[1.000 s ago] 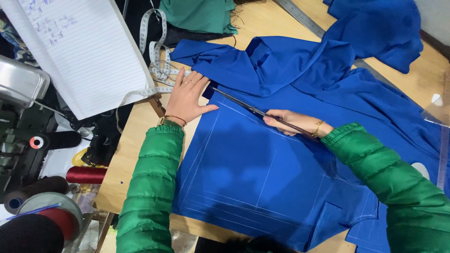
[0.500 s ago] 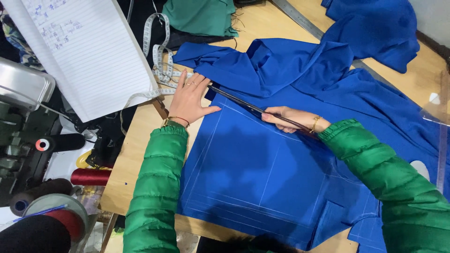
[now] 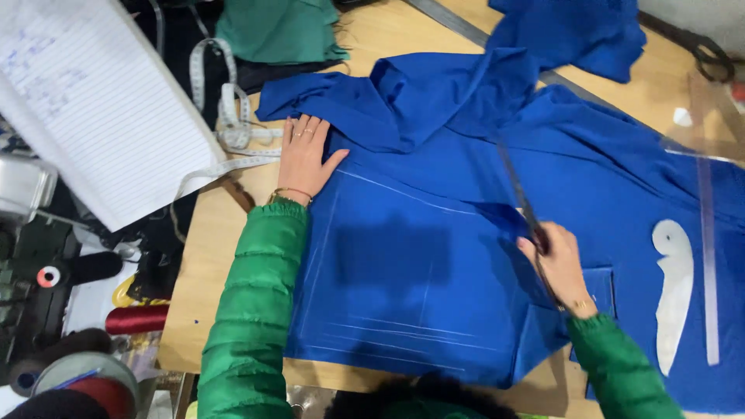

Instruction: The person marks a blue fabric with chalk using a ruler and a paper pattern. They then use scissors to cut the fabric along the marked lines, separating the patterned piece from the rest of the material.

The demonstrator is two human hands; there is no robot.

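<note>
Now — 2 hands, 1 blue cloth (image 3: 403, 264)

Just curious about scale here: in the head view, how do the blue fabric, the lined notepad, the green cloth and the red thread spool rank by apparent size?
1. blue fabric
2. lined notepad
3. green cloth, partly cut off by the frame
4. red thread spool

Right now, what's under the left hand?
The left hand lies flat on the edge of the blue fabric, with the wooden table beneath. Whether its fingers cover chalk lines is hidden.
</note>
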